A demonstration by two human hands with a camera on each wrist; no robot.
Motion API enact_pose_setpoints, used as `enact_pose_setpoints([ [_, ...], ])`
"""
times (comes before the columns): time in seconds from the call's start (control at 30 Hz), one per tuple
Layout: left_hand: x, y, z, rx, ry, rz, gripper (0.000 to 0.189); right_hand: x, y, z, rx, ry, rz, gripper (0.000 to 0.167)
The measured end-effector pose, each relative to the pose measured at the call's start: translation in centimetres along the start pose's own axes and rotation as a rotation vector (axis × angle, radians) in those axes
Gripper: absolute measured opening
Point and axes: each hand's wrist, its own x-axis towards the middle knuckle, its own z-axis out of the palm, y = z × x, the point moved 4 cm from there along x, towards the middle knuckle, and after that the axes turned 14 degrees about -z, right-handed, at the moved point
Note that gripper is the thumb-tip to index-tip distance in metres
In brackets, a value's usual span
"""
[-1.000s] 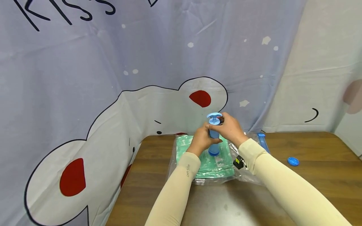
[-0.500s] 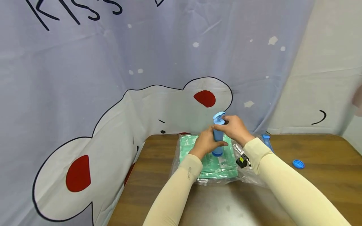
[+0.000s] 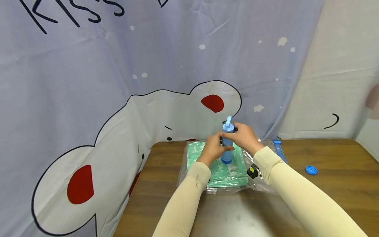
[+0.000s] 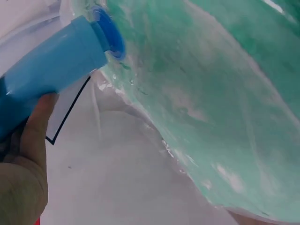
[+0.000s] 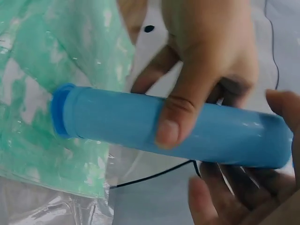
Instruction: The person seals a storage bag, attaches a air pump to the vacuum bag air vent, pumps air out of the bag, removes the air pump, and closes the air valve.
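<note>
A blue hand pump (image 3: 227,156) stands upright on a green item (image 3: 226,179) inside a clear plastic bag. Its T-shaped handle (image 3: 229,121) appears edge-on at the top. My left hand (image 3: 211,148) grips the pump's body, its thumb laid across the cylinder in the right wrist view. Higher up, close under the handle, my right hand (image 3: 244,138) holds the cylinder with thumb and fingers. A darker blue round valve (image 4: 110,33) lies at the pump's lower end, against the bag.
A blue round cap (image 3: 311,170) lies on the wooden table (image 3: 334,191) to the right. Behind my right sleeve are a long blue strip (image 3: 279,151) and a small black object with a yellow label (image 3: 252,171). A printed curtain (image 3: 165,39) hangs behind the table.
The pump's handle has turned from broadside to edge-on. Both hands stay on the pump at about the same place, and the view has shifted slightly.
</note>
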Motion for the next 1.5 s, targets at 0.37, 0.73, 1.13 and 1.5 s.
enact_pose_setpoints([
  [0.37, 0.1, 0.4, 0.4, 0.008, 0.11, 0.019, 0.083, 0.1, -1.5, -0.5, -0.11, 0.124, -0.002, 0.057],
  [0.73, -0.2, 0.3, -0.8, -0.092, -0.099, 0.007, 0.074, 0.6, -1.9, -1.7, -0.005, 0.03, -0.055, 0.03],
  [1.13, 0.1, 0.5, -0.6, 0.004, -0.022, 0.041, 0.059, 0.0, -0.9, -1.1, 0.146, 0.023, 0.04, 0.05],
  [1.5, 0.0, 1.5, 0.6, 0.0, 0.118, 0.031, 0.061, 0.1, -0.2, -0.6, -0.006, 0.071, 0.096, 0.094],
])
